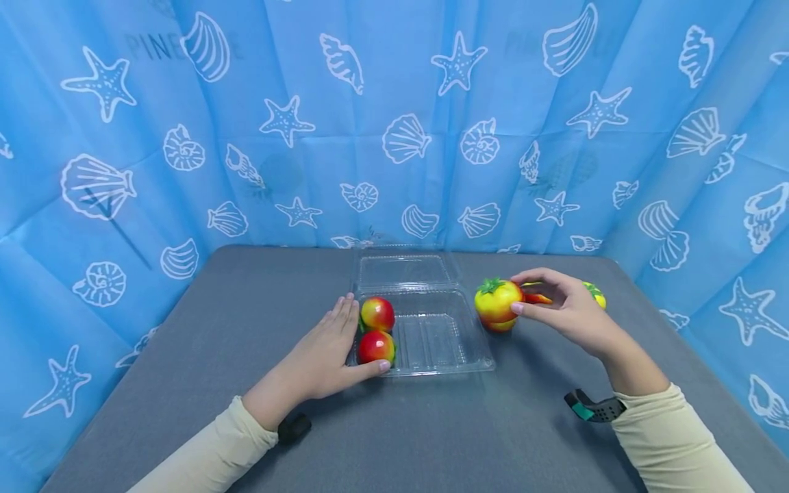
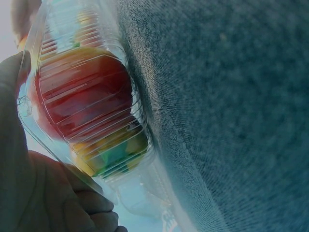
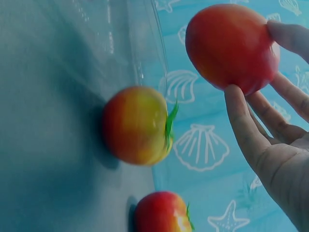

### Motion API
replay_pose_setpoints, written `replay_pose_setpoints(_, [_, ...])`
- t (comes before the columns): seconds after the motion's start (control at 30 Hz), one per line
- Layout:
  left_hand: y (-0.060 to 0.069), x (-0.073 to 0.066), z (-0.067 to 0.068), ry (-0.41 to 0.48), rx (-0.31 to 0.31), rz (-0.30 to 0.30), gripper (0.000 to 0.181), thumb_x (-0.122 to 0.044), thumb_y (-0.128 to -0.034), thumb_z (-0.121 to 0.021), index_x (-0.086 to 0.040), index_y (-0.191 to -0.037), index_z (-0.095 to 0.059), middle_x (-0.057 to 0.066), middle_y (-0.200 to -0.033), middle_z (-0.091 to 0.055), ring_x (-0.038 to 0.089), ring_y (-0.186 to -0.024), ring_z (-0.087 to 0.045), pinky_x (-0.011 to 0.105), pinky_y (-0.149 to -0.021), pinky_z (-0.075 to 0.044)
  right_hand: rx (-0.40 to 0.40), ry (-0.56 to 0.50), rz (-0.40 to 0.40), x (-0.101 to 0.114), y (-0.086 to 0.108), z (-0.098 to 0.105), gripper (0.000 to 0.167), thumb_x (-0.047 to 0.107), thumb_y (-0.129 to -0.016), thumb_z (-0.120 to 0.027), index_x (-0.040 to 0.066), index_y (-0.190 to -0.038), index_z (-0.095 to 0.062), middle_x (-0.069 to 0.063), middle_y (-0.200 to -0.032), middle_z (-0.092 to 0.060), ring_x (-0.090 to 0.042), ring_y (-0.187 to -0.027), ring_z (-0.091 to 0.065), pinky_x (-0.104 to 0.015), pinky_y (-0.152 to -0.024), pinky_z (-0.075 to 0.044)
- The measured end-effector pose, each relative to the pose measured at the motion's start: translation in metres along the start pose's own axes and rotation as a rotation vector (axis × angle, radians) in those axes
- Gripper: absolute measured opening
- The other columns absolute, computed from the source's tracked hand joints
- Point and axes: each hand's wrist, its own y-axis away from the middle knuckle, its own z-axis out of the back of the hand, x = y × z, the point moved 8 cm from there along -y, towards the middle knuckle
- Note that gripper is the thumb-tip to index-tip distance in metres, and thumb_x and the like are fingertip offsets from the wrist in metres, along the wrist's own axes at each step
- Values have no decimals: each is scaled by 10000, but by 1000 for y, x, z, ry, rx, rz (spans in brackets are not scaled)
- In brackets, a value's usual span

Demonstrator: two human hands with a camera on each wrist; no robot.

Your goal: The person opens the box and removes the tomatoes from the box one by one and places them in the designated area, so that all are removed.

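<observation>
My right hand (image 1: 570, 308) holds a yellow-and-red tomato (image 1: 495, 301) with a green leafy top by its fingertips. In the right wrist view, the held tomato (image 3: 231, 48) shows its red underside, above the table. A second tomato (image 3: 137, 125) sits on the table below it, and a third tomato (image 3: 161, 215) lies farther along. My left hand (image 1: 329, 349) rests along the left side of a clear plastic clamshell container (image 1: 431, 370), fingers straight and thumb at the front edge. Inside, on the left, are a rear tomato (image 1: 377, 313) and a front tomato (image 1: 376, 347).
The container's clear lid (image 1: 403, 270) lies folded back toward the curtain. A grey cloth covers the table (image 1: 246, 294). A blue curtain (image 1: 394, 137) with white shells and starfish surrounds its far side. Dark wrist straps (image 1: 594, 407) show by the cream sleeves (image 1: 672, 438).
</observation>
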Motion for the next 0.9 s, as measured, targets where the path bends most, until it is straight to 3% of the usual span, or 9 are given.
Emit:
replay_pose_setpoints(0.27, [0, 0, 0, 9, 4, 4, 1211, -897, -892, -472, -31, -1692, -198, 146, -1794, -72, 342, -1673, -91, 544, -1322, -236, 39, -1, 51, -13, -1, 14, 362, 73, -985, -754, 10, -1312, -611, 25, -1296, -660, -53, -1167, -690, -227, -885, -628])
replay_pose_setpoints(0.5, [0, 1, -1, 4, 10, 6, 1214, -901, -891, -466, -35, -1695, -186, 140, -1796, -62, 339, -1675, -82, 540, -1325, -231, 94, -31, 17, -31, 1, 19, 352, 47, -974, -756, -4, -1292, -613, 87, -1338, -646, -46, -1171, -693, -260, -875, -641])
replay_pose_setpoints(0.77, [0, 1, -2, 1, 8, 3, 1215, -904, -891, -459, -32, -1693, -190, 145, -1795, -72, 340, -1674, -83, 539, -1325, -232, 200, -78, -3, -46, 1, 15, 297, -10, -958, -728, 63, -1231, -637, -91, -1308, -610, -134, -1156, -694, -282, -899, -640])
replay_pose_setpoints(0.9, [0, 1, -1, 2, 6, 2, 1212, -902, -892, -462, -33, -1693, -193, 142, -1794, -75, 340, -1674, -87, 538, -1324, -235, 241, -111, -15, -50, 1, 12, 311, -22, -945, -739, 32, -1224, -616, -117, -1296, -596, -158, -1164, -684, -299, -905, -644])
